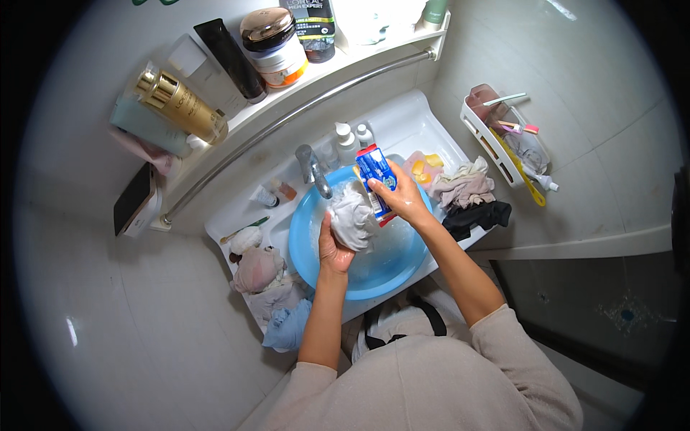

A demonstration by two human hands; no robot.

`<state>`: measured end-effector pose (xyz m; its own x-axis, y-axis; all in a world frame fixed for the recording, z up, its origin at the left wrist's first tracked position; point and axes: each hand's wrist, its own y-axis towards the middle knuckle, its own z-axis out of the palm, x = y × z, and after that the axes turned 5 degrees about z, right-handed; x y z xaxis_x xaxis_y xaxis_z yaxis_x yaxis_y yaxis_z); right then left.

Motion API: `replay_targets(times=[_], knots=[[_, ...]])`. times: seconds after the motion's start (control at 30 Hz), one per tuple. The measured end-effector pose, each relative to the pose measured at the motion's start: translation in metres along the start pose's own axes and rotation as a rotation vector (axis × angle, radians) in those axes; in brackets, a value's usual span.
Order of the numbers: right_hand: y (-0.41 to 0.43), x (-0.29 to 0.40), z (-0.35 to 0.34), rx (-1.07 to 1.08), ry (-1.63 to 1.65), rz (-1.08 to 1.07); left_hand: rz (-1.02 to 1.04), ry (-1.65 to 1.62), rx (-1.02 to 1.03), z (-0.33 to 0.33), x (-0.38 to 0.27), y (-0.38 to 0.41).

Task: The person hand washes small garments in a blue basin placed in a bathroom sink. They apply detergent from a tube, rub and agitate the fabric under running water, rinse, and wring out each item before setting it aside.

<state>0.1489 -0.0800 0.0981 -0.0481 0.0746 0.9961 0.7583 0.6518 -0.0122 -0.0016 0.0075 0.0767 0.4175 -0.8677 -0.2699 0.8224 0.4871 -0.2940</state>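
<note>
My left hand (337, 250) grips a bunched wet white cloth (353, 218) from below, above a blue plastic basin (304, 258). In my right hand (401, 196) is a blue and red printed packet (377, 175), held tilted against or close beside the cloth; I cannot tell whether they touch. Something yellowish peeks out at the packet's left edge, mostly hidden. Cloudy, sudsy water (388, 256) lies in the basin, which stands in a white washbasin (431, 121). Just behind the cloth is the spout of a chrome faucet (312, 169).
Crumpled clothes (463, 183) and a black cloth (477, 218) lie at the right. More clothes, including a light blue cloth (288, 326), line the left edge. Pump bottles (346, 140) stand behind. Above run a metal rail (302, 116) and a bottle-laden shelf (237, 121); a wall caddy (493, 145) hangs right.
</note>
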Motion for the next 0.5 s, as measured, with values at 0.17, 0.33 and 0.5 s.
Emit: replay_targets(times=[0.17, 0.33, 0.5], knots=[[-0.034, 0.024, 0.018, -0.005, -0.391, 0.039, -0.029, -0.047, 0.051, 0.007, 0.000, -0.003], [-0.084, 0.018, 0.027, 0.167, -0.661, -0.408, 0.037, 0.082, -0.001, -0.009, -0.003, -0.009], [-0.032, 0.033, 0.032, 0.095, -0.806, -0.400, 0.087, -0.057, 0.004, -0.010, 0.027, -0.007]])
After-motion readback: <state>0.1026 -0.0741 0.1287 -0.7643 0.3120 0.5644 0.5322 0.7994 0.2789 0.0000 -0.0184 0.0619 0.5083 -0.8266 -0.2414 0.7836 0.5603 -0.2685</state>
